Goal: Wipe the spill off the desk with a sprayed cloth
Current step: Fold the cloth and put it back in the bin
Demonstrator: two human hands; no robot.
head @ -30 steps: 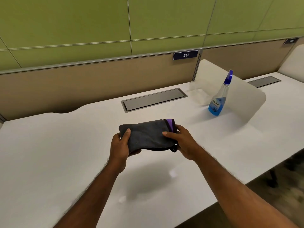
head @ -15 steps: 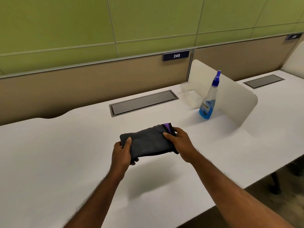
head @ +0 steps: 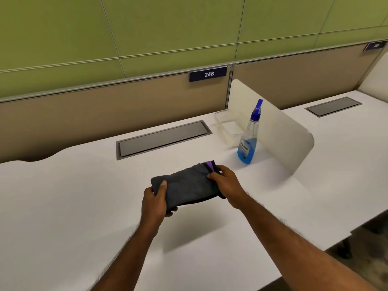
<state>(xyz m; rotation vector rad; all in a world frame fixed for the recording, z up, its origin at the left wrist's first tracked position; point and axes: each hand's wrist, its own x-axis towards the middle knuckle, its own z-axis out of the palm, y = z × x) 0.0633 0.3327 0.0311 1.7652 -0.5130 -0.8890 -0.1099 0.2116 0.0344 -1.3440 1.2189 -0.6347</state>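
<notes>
We hold a folded grey cloth (head: 186, 186) over the desk (head: 63, 206), left hand (head: 155, 201) and right hand (head: 225, 183) pinching its ends; releasing one for the spray bottle (head: 247, 141) may unfold it.

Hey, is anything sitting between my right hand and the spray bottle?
Nothing visible. Only bare desk lies between the right hand, which grips the cloth, and the spray bottle. The clear tray sits behind the bottle, the divider to its right.

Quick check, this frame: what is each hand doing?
Left hand: grips the left end of the folded grey cloth.
Right hand: grips the cloth's right end.
</notes>
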